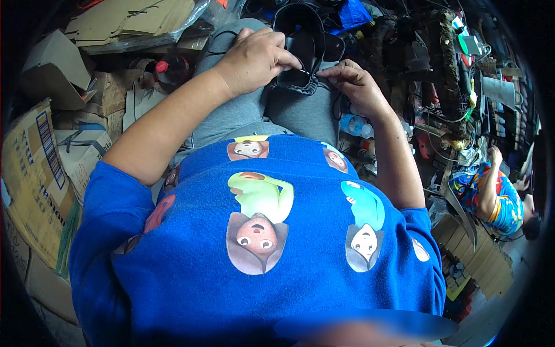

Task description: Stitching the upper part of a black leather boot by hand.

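A black shoe [298, 87], its opening toward me, rests on my grey-trousered thighs. From the left, my left hand [254, 58] reaches over it, fingers closed in a pinch at the inner edge. A small pale glint shows at those fingertips; what they grip is too small to name. At the shoe's right edge my right hand [355, 84] is also closed, thumb and forefinger pinched together. Whatever lies between them cannot be made out. A thin black cord [217, 53] curves out beside my left hand, and another dark strand hangs below my right hand.
Left of my legs stand cardboard boxes [34, 168], flat cardboard [127, 23] and a dark bottle with a red cap [162, 67]. At right are a clear bottle [354, 125], a cluttered rack [416, 52] and a person in a colourful shirt [497, 194].
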`<state>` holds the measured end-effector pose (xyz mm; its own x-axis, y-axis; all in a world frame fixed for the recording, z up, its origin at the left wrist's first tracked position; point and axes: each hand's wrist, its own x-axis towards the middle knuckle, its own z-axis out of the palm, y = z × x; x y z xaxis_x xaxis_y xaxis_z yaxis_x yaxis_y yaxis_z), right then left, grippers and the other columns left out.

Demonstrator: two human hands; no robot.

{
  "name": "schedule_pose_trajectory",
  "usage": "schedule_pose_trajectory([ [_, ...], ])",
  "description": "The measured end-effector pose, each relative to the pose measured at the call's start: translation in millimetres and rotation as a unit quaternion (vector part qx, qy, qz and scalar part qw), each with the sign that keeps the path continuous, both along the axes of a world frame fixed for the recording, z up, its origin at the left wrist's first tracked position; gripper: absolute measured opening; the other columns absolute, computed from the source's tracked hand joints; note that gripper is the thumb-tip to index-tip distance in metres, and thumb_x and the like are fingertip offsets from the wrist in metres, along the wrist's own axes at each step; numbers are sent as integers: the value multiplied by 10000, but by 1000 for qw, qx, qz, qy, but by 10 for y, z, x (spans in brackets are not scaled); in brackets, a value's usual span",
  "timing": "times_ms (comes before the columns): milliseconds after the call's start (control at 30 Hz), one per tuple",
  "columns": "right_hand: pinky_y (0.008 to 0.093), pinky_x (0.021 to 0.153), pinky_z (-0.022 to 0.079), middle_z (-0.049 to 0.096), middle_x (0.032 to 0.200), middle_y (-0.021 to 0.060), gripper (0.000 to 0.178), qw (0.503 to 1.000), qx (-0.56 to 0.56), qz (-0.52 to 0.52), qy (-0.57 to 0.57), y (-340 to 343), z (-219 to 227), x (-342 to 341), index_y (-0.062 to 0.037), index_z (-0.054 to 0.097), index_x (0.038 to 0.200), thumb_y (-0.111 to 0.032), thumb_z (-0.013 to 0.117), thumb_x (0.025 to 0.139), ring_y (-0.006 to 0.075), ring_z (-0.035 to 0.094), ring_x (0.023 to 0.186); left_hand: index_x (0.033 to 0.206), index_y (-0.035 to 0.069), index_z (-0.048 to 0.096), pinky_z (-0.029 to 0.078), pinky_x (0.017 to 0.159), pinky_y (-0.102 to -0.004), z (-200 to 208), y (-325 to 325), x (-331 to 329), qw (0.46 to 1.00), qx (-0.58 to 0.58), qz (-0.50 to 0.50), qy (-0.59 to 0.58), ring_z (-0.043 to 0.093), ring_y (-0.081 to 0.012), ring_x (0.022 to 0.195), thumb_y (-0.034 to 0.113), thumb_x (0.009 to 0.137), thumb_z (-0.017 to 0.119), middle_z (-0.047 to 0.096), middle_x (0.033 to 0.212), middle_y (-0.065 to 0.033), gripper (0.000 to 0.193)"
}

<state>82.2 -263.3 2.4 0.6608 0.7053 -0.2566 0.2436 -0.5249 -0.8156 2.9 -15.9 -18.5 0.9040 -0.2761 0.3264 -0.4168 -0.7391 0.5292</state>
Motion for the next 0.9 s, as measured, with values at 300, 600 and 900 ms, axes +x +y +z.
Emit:
schedule_pose_trajectory([
  [300,245,772,432,519,775,-9,327,999,14,7,43,-28,-67,79,-163,724,1042,20,631,788,125,485,795,908,228,722,342,855,-365,-36,-22,192,998,18,-41,43,540,-182,881,161,779,658,531,784,5,158],
  [600,251,786,430,522,743,-6,324,1000,8,11,-10,-65,-64,-30,-170,719,1055,-16,670,775,128,481,781,900,227,731,325,849,-354,-19,-36,-13,999,48,-5,25,530,-164,918,187,737,701,593,804,33,171],
  [900,243,801,464,619,868,1,259,993,50,-62,92,-25,-67,-78,-115,702,1074,-57,671,824,100,564,853,924,221,715,315,845,-353,-2,-115,7,998,4,35,49,535,-156,918,208,746,698,618,797,43,179],
])
